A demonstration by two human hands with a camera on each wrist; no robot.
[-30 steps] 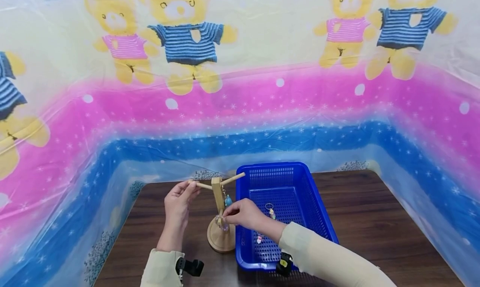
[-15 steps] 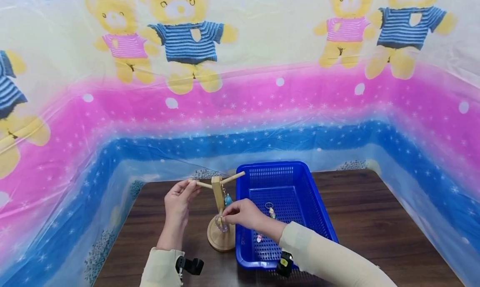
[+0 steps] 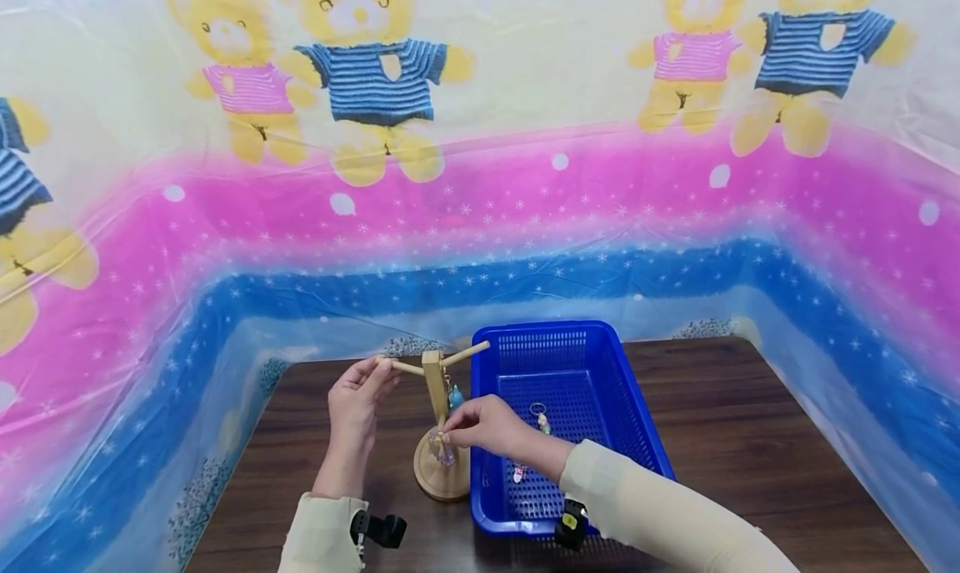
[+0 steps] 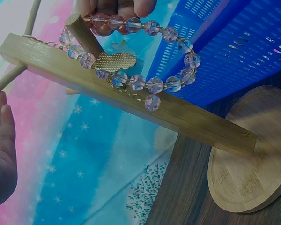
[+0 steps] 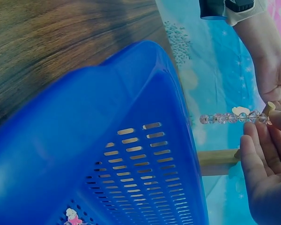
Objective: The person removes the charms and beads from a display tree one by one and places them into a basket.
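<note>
My right hand (image 3: 491, 427) pinches a bracelet (image 4: 170, 34) of clear pinkish beads with a gold charm (image 4: 114, 62). In the left wrist view the loop passes around a short lower peg (image 4: 84, 35) of the wooden stand (image 3: 435, 386), and a fine gold chain hangs off it. My left hand (image 3: 356, 402) grips the end of an upper peg (image 3: 407, 368) between thumb and fingers. A blue charm (image 3: 456, 397) hangs by a chain from the stand, just behind my right hand. The stand's round base (image 4: 253, 154) sits on the table.
Right beside the stand is a blue perforated basket (image 3: 645, 415). Inside lie a keychain (image 3: 543, 423) with a ring and a small pink-and-white charm (image 3: 519, 473). Another upper peg (image 3: 468, 355) sticks out toward the basket. A printed cloth (image 3: 480, 206) surrounds the dark wooden table (image 3: 735, 423).
The bracelet at my right fingertips has shifted slightly on the lower peg. Both hands otherwise stay almost where they were.
</note>
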